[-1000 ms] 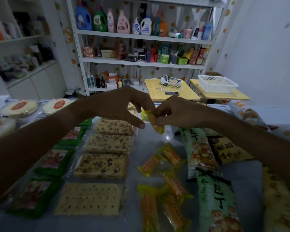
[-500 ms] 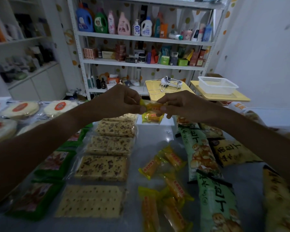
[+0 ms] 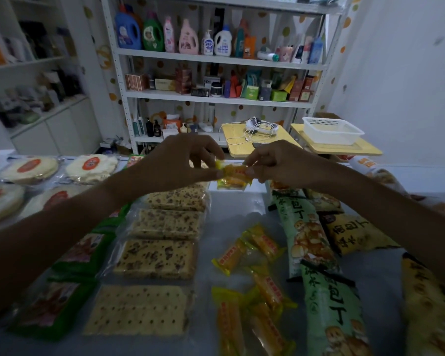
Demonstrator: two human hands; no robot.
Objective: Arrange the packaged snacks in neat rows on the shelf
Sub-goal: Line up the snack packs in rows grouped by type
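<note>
1. Both hands up over the far end of the shelf surface (image 3: 231, 209). My left hand (image 3: 175, 163) and right hand (image 3: 280, 163) each pinch one end of a single small yellow snack bar (image 3: 235, 171), held level in the air between them. Fingers closed on the wrapper ends, not clenched hard.
2. Landmark: the column of cracker packs (image 3: 162, 237). I count four in a tidy line, running away from me; a fifth may sit at the far end under my left wrist, cannot tell.
3. The held bar hangs just right of the column's far end. Directly below it, one more yellow bar pack (image 3: 231, 182) lies against the back edge.
4. Right of the column, nearer me: a loose heap of yellow bars (image 3: 252, 278), about six, crossing one another. Not yet in rows.
5. Further right: long green bags (image 3: 303, 235), two, and yellow bags beside them, at least two, some skewed.
6. Left of the column: green packs, at least three; round rice cakes (image 3: 90, 167) beyond, roughly five.
7. Judgement: crackers done; yellow bars barely begun.
</note>
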